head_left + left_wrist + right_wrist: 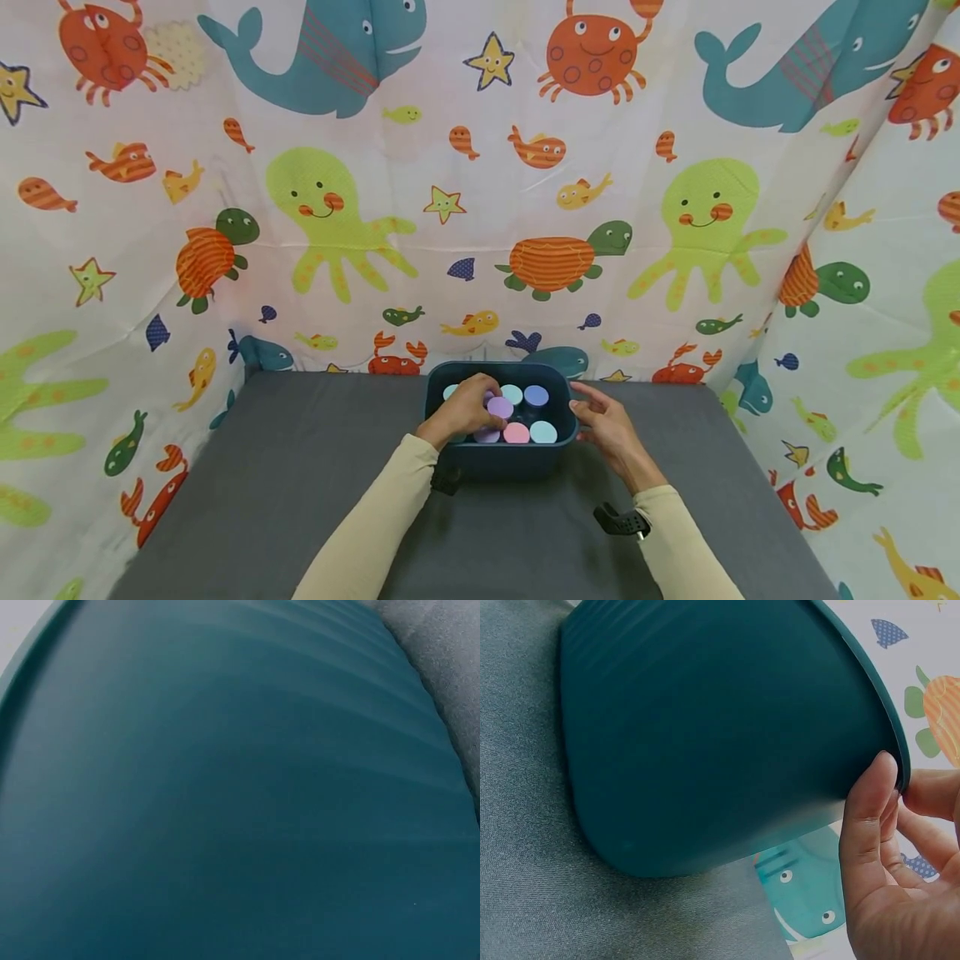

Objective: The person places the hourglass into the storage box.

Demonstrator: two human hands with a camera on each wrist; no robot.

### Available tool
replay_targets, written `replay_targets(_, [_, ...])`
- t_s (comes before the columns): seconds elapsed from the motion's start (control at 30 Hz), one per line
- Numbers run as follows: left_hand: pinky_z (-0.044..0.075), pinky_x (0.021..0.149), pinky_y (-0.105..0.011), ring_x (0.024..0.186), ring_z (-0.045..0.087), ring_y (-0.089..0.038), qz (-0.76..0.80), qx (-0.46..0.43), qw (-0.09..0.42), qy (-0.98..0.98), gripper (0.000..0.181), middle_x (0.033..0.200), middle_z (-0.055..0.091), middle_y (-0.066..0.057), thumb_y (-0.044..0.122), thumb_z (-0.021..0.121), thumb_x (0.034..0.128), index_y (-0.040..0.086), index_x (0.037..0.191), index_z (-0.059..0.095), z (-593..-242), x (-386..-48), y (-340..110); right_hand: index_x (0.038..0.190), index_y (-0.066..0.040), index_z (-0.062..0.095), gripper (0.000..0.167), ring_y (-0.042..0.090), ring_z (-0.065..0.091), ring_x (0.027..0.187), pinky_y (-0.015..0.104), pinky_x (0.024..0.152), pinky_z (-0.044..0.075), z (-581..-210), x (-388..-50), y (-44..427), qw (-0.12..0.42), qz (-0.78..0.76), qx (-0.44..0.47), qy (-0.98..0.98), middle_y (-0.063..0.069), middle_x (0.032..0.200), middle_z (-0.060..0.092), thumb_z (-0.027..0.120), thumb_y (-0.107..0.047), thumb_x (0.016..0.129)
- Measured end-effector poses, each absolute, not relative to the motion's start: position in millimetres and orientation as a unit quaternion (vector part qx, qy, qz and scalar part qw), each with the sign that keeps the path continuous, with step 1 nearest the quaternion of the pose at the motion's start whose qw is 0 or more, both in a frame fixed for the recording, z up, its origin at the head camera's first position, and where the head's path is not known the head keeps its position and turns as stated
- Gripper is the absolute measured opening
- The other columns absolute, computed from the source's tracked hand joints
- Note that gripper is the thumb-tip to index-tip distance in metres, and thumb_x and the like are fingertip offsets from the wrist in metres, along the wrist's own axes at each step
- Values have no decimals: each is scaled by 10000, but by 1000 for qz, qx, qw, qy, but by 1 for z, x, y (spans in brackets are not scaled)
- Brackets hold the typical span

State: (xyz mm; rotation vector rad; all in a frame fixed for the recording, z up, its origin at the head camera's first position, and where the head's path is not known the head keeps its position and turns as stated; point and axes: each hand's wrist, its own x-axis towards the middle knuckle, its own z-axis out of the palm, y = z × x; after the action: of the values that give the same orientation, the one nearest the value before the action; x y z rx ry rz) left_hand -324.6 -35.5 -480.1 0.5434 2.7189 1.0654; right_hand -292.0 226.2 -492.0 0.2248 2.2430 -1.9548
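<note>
A dark teal plastic bin (pixel 495 461) stands on the grey table with several round, flat-topped pastel pieces inside. Over its left part my left hand (pixel 467 408) reaches in, gripping a lilac round piece (pixel 500 407) between thumb and fingers. Around it lie a blue piece (pixel 536 395), a pink piece (pixel 516 432) and a pale aqua piece (pixel 543 432). My right hand (pixel 609 427) holds the bin's right rim; in the right wrist view its thumb (pixel 870 817) lies along the outer wall. The left wrist view shows only the bin's outside, with the left hand out of sight.
The grey tabletop (pixel 300 483) extends on both sides of the bin. Close behind it hangs a white curtain (pixel 450 283) printed with sea animals, which also runs along the left and right sides. A black wrist strap (pixel 621 520) sits on the right forearm.
</note>
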Motion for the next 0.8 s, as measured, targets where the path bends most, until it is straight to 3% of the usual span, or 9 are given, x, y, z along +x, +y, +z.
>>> replay_targets(0.3, [412,1096,-472,1230,491,-290,357,182,94,912,373,1341,529,-117,209,845,768,81,1070,668,-481,-322,-37,1440,-210,491,462,173,580,822,268,648,545,-493,-292,225,81,-653,75,749,71,1101,622,589,-241,989])
replay_targets(0.5, [410,1102,-479,1239,504,-286,349,177,92,916,454,1365,536,-115,254,821,796,85,1182,652,-479,-320,-39,1448,-208,482,469,180,579,826,263,652,545,-492,-291,226,80,-653,76,749,92,1125,612,584,-239,991])
replay_targets(0.8, [452,1064,-473,1209,551,-289,370,207,6,906,400,1331,574,-121,252,704,901,37,1228,623,-469,-308,-63,1441,-205,489,455,186,575,785,273,644,541,-492,-291,224,77,-651,77,751,96,1107,597,575,-245,996])
